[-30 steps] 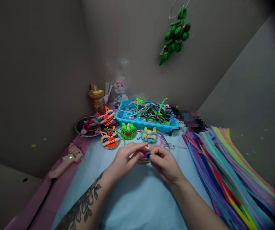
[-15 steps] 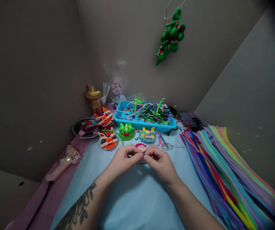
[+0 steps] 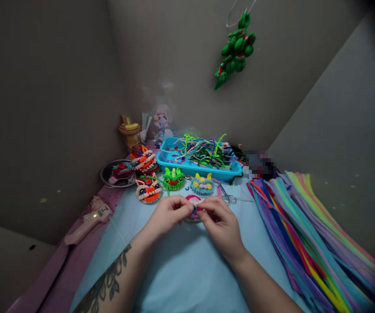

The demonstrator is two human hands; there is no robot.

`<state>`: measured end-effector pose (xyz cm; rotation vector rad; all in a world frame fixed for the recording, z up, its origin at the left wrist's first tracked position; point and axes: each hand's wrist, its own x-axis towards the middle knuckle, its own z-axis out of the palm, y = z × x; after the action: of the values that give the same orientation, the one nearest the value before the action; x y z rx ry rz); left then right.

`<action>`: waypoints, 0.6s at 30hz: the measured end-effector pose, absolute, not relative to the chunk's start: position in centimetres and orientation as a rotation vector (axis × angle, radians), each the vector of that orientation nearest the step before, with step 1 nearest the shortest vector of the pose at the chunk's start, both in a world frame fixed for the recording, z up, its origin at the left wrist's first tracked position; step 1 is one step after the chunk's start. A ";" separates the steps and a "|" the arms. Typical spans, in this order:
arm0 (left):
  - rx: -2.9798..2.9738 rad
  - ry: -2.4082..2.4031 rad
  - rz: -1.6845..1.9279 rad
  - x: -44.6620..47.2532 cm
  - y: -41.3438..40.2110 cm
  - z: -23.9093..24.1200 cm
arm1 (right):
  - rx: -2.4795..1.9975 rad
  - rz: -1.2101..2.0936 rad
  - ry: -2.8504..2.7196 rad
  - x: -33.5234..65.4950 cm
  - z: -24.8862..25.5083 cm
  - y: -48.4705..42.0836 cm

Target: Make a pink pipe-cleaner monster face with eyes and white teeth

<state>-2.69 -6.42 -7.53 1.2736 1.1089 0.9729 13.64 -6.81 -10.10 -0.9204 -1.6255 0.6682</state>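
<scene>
My left hand (image 3: 169,214) and my right hand (image 3: 222,224) meet over the middle of the blue cloth, thumbs and forefingers pinched together. Between the fingertips shows a short blue pipe cleaner piece (image 3: 194,209), small and partly hidden. Just behind and below it lies a round pink-and-white pipe cleaner piece (image 3: 192,198), mostly covered by my fingers. Beyond my hands sit finished-looking animal heads of pipe cleaner: an orange-and-cream head (image 3: 148,190), a green head (image 3: 173,179) and a blue-and-yellow head (image 3: 202,184).
Scissors (image 3: 229,199) lie behind my right hand. A blue tray (image 3: 200,170) holds tangled pipe cleaner scraps. Long coloured pipe cleaners (image 3: 305,230) spread on the right. At left are a pink glue gun (image 3: 85,228) and a metal bowl (image 3: 104,176). A green ornament (image 3: 236,50) hangs above.
My fingertips have drawn slightly apart, so more of the blue piece shows between them. The whole view has shifted a little; the other things stay in place.
</scene>
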 end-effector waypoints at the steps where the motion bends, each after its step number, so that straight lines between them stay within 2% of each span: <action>1: 1.268 1.108 0.969 -2.7 -6.4 -7.6 | -0.906 0.625 -1.647 13.6 -10.1 -6.9; 7: 1.273 1.073 0.950 -2.7 -6.4 -7.9 | -0.837 0.451 -1.704 13.7 -10.2 -6.9; 18: 1.246 1.041 0.947 -2.7 -6.2 -8.4 | -0.796 0.341 -1.759 13.9 -10.4 -7.0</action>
<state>-2.70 -6.23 -8.41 1.2460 1.0407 0.9468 13.94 -6.96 -10.38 -0.7958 -1.7588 0.3413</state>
